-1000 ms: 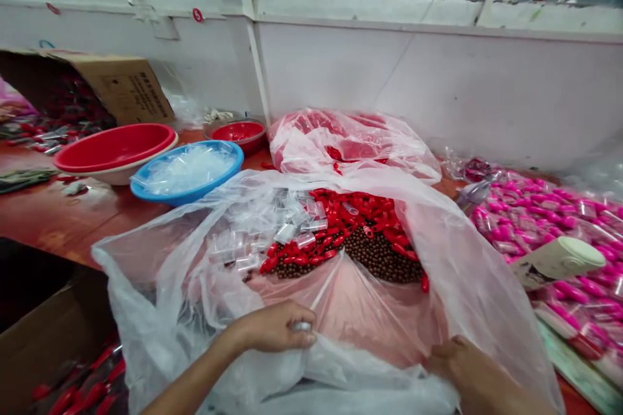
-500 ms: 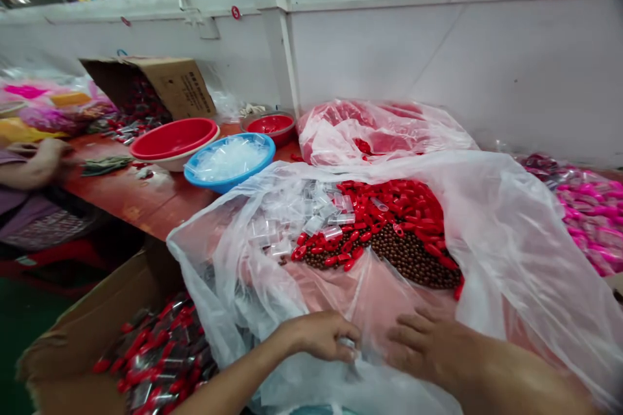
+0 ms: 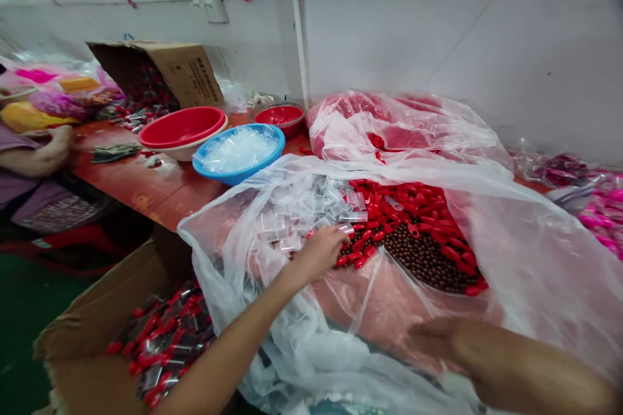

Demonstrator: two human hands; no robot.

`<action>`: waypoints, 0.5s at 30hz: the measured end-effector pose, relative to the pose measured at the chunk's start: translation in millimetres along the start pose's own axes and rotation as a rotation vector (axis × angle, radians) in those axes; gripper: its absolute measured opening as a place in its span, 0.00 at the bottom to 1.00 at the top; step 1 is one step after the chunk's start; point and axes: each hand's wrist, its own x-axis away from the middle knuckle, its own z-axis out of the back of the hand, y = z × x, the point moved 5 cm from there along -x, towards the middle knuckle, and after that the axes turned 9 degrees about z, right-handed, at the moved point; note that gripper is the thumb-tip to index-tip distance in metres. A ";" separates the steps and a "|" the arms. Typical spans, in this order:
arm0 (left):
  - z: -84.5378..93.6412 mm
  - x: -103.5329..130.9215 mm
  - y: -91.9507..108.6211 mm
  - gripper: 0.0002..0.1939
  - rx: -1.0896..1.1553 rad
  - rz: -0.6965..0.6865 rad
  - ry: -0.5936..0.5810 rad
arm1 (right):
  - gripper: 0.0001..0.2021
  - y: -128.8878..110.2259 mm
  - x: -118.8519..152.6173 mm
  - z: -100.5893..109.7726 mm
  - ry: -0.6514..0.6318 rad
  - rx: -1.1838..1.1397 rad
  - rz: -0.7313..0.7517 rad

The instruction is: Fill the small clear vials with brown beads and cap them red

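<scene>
My left hand reaches over the pile, its fingers bent and close together at the border between clear plastic sleeves and red plastic pieces. Whatever lies between its fingertips is hidden. Small brown beads are heaped to the right of it, beside more red pieces. All of this lies on a translucent plastic sheet spread over the table. My right hand is smeared by motion, low over the front of the sheet, and its fingers cannot be made out.
A cardboard box of red-and-clear pieces stands low at left. Behind are a blue basin of clear pieces, red bowls and a tipped carton. A person's arm shows at far left. Bagged red items lie by the wall.
My left hand has moved forward and up from the sheet's front to the pile. The right hand has turned and shifted slightly right, now blurred. The view has swung a little.
</scene>
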 end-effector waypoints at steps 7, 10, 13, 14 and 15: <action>-2.9 -34.4 -52.0 0.23 -0.272 0.146 0.068 | 0.17 5.2 -144.5 3.5 0.111 0.229 0.032; 0.4 -27.9 -57.9 0.20 -0.155 0.155 0.109 | 0.16 19.0 -164.6 -11.5 0.297 0.154 0.036; 8.6 -15.9 -60.9 0.16 0.072 0.205 0.151 | 0.10 40.0 -159.9 -20.2 0.416 0.072 -0.016; 10.3 -10.7 -61.2 0.15 0.161 0.227 0.164 | 0.09 48.4 -155.7 -20.3 0.454 0.053 -0.049; 10.5 -5.0 -61.2 0.14 0.259 0.255 0.174 | 0.09 57.2 -150.8 -18.8 0.502 0.031 -0.087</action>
